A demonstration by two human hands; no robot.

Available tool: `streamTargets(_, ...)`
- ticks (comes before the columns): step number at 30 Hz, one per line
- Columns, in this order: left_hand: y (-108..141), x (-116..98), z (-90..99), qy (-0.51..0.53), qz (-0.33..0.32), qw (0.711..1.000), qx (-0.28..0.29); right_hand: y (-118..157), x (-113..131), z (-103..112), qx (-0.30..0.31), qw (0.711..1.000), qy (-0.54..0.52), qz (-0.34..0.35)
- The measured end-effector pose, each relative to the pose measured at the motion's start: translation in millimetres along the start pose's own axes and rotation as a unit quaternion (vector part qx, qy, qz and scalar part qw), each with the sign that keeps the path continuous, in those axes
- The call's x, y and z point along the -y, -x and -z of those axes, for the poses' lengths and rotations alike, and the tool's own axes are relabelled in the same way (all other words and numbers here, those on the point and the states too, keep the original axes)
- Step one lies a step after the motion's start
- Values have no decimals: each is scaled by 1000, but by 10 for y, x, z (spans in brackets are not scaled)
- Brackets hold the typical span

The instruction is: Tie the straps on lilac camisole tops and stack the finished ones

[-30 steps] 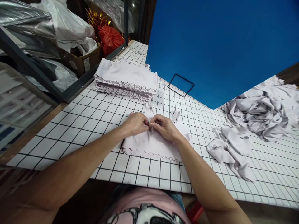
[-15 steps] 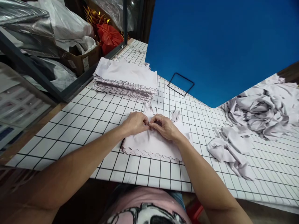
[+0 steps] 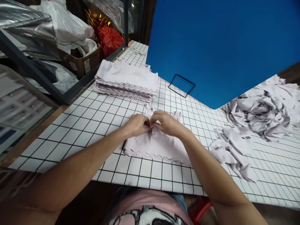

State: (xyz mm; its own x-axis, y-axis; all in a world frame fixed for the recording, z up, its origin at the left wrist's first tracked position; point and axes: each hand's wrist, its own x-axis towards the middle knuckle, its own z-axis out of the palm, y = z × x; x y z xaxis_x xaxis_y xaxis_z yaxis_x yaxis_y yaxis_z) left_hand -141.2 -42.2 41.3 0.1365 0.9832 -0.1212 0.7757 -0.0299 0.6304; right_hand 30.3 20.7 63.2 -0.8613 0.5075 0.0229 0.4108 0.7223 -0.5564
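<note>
A pale pinkish-white strappy top [image 3: 157,147] lies flat on the grid-patterned table, its wavy hem facing me and its straps pointing away. Both hands meet over its upper middle. My left hand [image 3: 138,124] is closed, thumb and fingers pinching the fabric at the neckline. Fingertip to fingertip with it, my right hand [image 3: 165,123] is also closed in a pinch on the same spot. Whatever small detail lies between the fingertips is hidden. Beyond the hands sits a neat stack of similar tops [image 3: 127,78] with layered wavy edges.
A heap of pale garments [image 3: 264,109] lies at the right, with a loose crumpled piece [image 3: 234,150] nearer me. A large blue panel [image 3: 217,47] covers the far side. At left, a dark metal frame [image 3: 47,75] borders a cardboard box [image 3: 82,64] and plastic bags.
My right hand has turned slightly, its wrist and forearm shifting right. The fingertips of both hands stay together at the neckline, and the fabric there is a little more gathered.
</note>
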Motion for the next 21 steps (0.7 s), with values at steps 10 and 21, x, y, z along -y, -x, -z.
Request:
streamTargets(10,3,21,-23,23,-20,999,-10,-192,-288,-34,-197,842,-487,-120)
streamTargets(21,-2,21,-24,-1,-12,1000,-5,-708,-548,18,-166,975,-117,-87)
